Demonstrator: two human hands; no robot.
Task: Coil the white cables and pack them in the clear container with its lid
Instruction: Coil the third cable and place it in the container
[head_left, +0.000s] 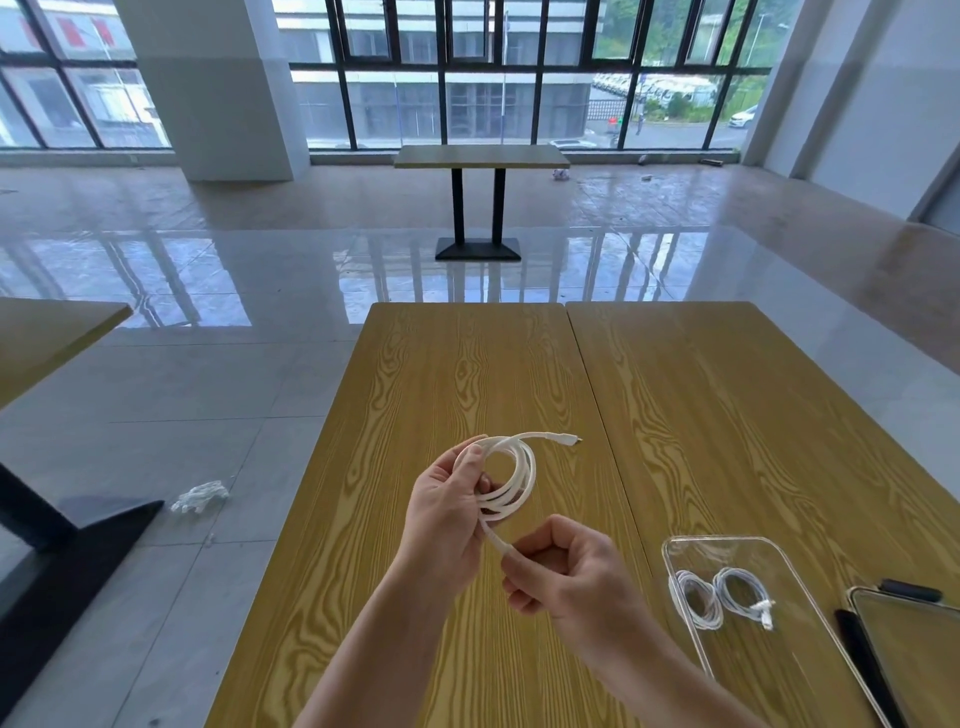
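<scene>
A white cable is wound into several loops above the wooden table. My left hand grips the coil at its left side, thumb on top. One plug end sticks out to the upper right. My right hand pinches the cable's loose tail just below the coil. At the right, a clear container lies open on the table with two coiled white cables inside. Its lid lies beside it at the frame's right edge.
A black object lies behind the lid and a black strip beside it. A seam splits the tabletop in two. Crumpled white plastic lies on the floor at left, near another table's black base.
</scene>
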